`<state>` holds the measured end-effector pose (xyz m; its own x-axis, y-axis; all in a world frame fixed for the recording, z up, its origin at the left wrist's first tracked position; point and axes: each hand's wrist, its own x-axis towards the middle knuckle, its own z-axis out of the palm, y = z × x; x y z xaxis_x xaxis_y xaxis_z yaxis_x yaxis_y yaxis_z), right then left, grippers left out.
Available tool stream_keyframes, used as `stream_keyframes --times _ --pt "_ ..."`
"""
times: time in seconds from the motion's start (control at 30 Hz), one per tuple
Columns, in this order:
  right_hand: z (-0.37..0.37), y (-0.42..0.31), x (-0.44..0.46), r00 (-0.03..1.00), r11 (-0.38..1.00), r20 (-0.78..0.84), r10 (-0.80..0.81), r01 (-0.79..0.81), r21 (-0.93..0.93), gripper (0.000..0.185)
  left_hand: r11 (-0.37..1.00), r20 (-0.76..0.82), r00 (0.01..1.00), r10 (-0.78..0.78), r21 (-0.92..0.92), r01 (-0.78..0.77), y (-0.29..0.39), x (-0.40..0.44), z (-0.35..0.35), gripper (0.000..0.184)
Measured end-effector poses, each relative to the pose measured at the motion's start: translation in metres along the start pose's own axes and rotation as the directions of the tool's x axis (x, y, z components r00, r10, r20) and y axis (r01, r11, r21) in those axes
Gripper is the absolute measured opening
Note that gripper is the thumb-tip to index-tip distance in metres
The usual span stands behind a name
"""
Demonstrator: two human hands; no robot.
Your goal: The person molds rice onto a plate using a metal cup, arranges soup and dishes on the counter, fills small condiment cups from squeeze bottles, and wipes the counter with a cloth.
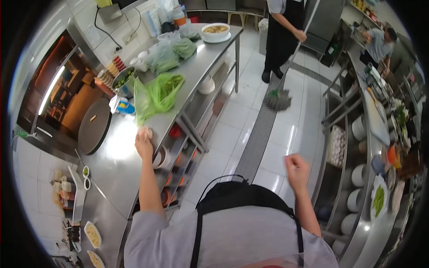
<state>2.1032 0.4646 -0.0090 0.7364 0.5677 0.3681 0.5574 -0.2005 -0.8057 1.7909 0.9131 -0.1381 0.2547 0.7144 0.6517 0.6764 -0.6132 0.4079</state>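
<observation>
My left hand (144, 143) is at the steel counter (118, 165), by its aisle-side edge. Its fingers are curled, and a small pale shape shows at their tips, too unclear to name. Just beyond it lies a bright green plastic bag (154, 100) with leafy greens (171, 85) in its mouth. My right hand (297, 169) hangs over the aisle, closed in a loose fist and slightly blurred. Nothing shows in it, and it touches nothing.
A person in a black apron (286, 40) holds a mop (279, 99) on the aisle floor (223, 129). Another person (380, 44) stands at the right counter. A round tray (94, 126), a metal pot (125, 82) and a soup bowl (215, 30) sit on the left counter.
</observation>
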Motion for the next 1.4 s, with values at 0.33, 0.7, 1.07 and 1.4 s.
stream_keyframes --times 0.33,0.7,1.07,1.4 --pt "0.245 -0.014 0.196 0.581 0.745 0.507 -0.637 0.632 0.213 0.037 -0.274 0.59 0.693 -0.414 -0.807 0.523 0.274 0.057 0.078 0.036" --pt "0.267 0.056 0.368 0.786 0.801 0.181 -0.591 0.546 0.245 0.012 0.983 0.1 0.982 -0.159 -0.071 0.167 0.198 0.244 0.216 0.02" --pt "0.379 0.222 0.737 0.945 0.943 0.137 -0.298 0.269 0.198 0.043 0.561 0.5 0.697 -0.514 -0.419 0.714 0.198 0.352 0.404 0.067" --pt "0.449 0.223 0.821 0.47 0.819 0.857 0.212 -0.563 0.106 0.057 0.012 0.695 0.366 -0.619 -0.457 0.889 0.234 0.429 0.515 0.089"
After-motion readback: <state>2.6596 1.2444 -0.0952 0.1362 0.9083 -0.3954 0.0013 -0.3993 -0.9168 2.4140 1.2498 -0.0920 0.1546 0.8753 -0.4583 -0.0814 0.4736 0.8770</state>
